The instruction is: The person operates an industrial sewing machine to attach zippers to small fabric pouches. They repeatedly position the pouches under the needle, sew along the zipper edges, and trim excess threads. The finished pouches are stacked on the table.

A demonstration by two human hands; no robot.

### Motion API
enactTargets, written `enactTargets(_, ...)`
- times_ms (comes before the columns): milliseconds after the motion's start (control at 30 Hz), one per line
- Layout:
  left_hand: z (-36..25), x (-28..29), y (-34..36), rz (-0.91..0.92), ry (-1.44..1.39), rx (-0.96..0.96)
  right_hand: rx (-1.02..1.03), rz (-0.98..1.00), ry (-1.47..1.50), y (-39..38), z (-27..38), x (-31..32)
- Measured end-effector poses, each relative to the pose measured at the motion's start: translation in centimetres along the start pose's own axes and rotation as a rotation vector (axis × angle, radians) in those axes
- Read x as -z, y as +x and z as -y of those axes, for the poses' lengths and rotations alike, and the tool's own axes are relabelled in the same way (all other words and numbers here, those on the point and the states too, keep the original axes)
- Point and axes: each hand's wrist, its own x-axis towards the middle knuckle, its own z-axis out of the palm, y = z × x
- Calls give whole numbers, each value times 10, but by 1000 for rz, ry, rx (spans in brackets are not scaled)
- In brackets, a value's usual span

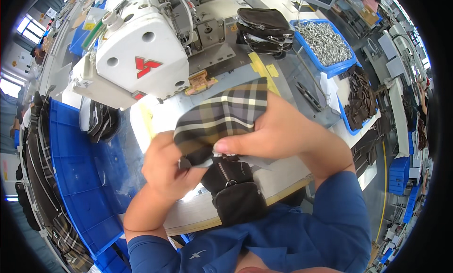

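I hold a plaid fabric piece [222,108] in olive, black and cream up over the table. My left hand [163,164] is closed on its lower left corner. My right hand [278,126] grips its right part, thumb pressed across the lower edge beside a small pale piece that I cannot make out. Directly below hangs or lies a black bag [238,202] with a zipper and a metal ring, reaching over the table's front edge; its join to the plaid fabric is hidden. A white industrial sewing machine [122,51] stands just beyond my left hand.
A blue crate [82,178] is at left. Black pouches are stacked at back [264,25] and left [99,119]. At right are a blue tray of metal rings [323,42], another of brown pieces [358,98], and scissors-like black tools [309,96]. Another person's arm [422,98] shows far right.
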Motion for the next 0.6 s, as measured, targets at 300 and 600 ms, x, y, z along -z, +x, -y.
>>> enactTargets(300, -20, 16, 9, 155, 299, -469, 148, -2, -215, -1, -5, -3)
enactTargets(600, -21, 16, 10, 166, 311, -500, 88, 15, -192, -3, 1, -4)
